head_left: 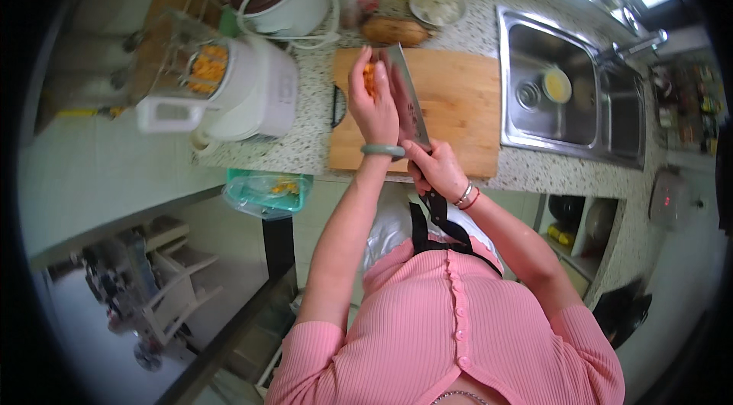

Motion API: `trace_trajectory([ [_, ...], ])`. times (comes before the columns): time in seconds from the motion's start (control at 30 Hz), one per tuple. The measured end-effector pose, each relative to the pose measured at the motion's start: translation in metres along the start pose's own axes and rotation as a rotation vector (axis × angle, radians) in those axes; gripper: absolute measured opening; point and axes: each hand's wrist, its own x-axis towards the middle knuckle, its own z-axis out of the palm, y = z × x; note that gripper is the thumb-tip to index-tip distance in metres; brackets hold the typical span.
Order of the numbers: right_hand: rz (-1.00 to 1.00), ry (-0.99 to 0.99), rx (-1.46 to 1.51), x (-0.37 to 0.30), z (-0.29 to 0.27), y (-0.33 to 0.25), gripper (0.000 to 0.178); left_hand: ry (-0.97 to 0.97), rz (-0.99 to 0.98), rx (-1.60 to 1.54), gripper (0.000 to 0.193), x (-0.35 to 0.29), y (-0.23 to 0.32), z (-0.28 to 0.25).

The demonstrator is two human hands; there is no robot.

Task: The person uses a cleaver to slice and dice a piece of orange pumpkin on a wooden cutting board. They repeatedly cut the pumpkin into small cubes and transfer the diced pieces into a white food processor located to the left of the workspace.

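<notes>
My right hand point(443, 170) is closed around the handle of a cleaver point(410, 100), whose broad blade stands tilted over a wooden cutting board point(461, 103). Orange vegetable pieces point(369, 80) lie between my cupped left hand point(372, 113) and the flat of the blade; part of them is hidden by my fingers. At the left stands a white blender-like machine point(263, 88), its clear jug point(174, 50) tipped toward the left. More orange pieces point(208, 69) show inside the machine's opening.
A long brown root-like vegetable point(394, 32) and a bowl of white pieces point(438, 5) sit behind the board. Right of it is a steel sink point(508, 111) with a small yellow-filled bowl point(557, 85). A green bin point(256, 185) with a plastic liner hangs at the counter's front edge.
</notes>
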Motion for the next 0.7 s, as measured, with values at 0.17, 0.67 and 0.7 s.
trace_trajectory([
  [0.17, -0.236, -0.178, -0.137, 0.013, 0.075, -0.109, 0.024, 0.103, 0.542, 0.275, 0.023, 0.101, 0.089, -0.058],
  [0.67, -0.218, -0.422, 0.052, 0.06, 0.212, -0.228, 0.014, 0.036, 0.436, 0.821, 0.034, 0.278, 0.163, -0.207],
  [0.7, -0.214, -0.414, 0.05, 0.061, 0.208, -0.227, 0.015, 0.02, 0.407, 0.849, 0.033, 0.283, 0.161, -0.211],
])
